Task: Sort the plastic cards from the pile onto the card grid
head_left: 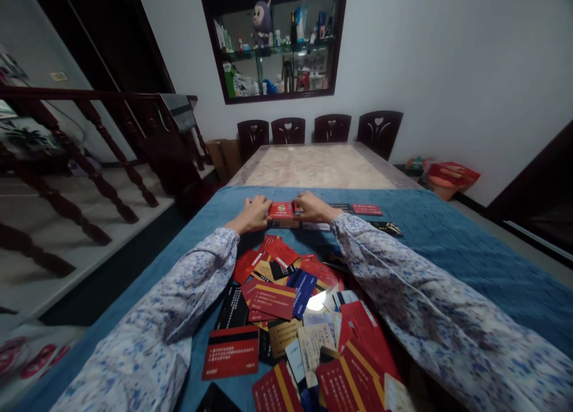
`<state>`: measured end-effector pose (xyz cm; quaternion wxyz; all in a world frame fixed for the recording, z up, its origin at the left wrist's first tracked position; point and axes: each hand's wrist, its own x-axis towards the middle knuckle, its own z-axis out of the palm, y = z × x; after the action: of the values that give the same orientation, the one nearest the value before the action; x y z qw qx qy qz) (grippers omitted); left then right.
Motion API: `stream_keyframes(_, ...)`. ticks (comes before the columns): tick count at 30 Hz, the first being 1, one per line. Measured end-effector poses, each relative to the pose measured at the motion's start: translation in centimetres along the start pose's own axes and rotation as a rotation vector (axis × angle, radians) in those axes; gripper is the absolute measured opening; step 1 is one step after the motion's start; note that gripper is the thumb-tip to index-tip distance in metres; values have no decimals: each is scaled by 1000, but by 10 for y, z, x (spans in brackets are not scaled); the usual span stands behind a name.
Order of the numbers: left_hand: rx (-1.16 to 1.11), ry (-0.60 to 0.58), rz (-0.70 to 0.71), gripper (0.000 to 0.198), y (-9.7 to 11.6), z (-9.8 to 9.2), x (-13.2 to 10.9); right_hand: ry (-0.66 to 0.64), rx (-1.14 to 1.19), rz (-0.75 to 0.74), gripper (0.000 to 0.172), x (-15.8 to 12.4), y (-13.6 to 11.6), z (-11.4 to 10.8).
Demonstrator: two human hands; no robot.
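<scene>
A red card (pixel 281 211) with a pale emblem lies flat near the far side of the blue cloth (pixel 430 233). My left hand (pixel 254 214) has its bent fingers closed on the card's left edge. At its right edge my right hand (pixel 314 208) is closed too, its fingertips partly hiding a small coloured strip. Just below the red card is a row of cards, partly covered by my right wrist. To the right lie a dark card (pixel 342 208), another red card (pixel 367 209) and a black card (pixel 387 227). Nearer me spreads a heaped pile of cards (pixel 273 298).
The blue cloth covers the near part of a long table, whose marble-patterned top (pixel 322 166) shows beyond it. Several dark chairs (pixel 289 130) stand at the far end. A wooden railing (pixel 89 131) runs along the left. A red bag (pixel 453 174) sits on the right.
</scene>
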<state>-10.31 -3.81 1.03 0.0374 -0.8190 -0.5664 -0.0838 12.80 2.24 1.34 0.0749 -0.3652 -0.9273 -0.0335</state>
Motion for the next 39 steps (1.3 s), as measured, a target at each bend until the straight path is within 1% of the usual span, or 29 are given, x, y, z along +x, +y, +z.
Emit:
stream_keyframes(4,15,-21,2,39,-5,5,16,-6,0,22,36,8,9,5)
stream_keyframes(12,49,-83,1,29,-10,14,45,-24,-25,62,43,21,25,17)
stream_keyframes(16,34,-78,13,28,-12,19,54,-37,-20,78,43,24,30,21)
stream_keyframes(19,29,-78,17,28,-13,22,60,-48,-24,80,42,27,33,22)
stream_keyframes(25,72,-147,-12,31,-12,21,69,-78,-43,88,42,33,36,23)
stream_keyframes(29,108,-197,-22,32,-10,19,71,-122,-50,110,45,35,37,24)
stream_keyframes(36,115,-249,-17,30,-12,21,74,-193,-49,125,44,36,35,22)
stream_keyframes(39,97,-272,-18,28,-13,22,77,-204,-45,127,44,37,34,20)
